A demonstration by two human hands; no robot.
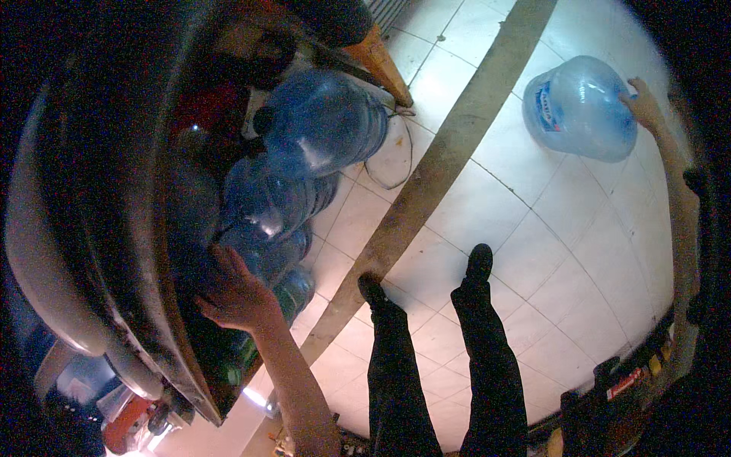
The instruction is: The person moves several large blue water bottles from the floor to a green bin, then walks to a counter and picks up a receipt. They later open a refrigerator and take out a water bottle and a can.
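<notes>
On the right, my right hand (645,105) grips the end of a large translucent blue plastic water jug (582,108). The jug lies sideways above the tiled floor and bears a printed label; its neck is hidden. My left hand (240,291) reaches into shadow under a dark overhanging edge (154,274), fingers and thumb apart, with nothing seen between them. Just beyond its fingertips lie more big blue water jugs: one at the top (325,123), another below it (280,191), and a third partly covered (274,245). Whether the fingertips touch one is too dark to tell.
My dark-shod feet (481,263) stand on pale floor tiles (548,245) near a brown strip (434,183). A wooden leg (380,63) and a thin wire loop (391,185) lie near the jugs. Packaged goods (625,383) line the lower right; a red package (128,420) sits lower left.
</notes>
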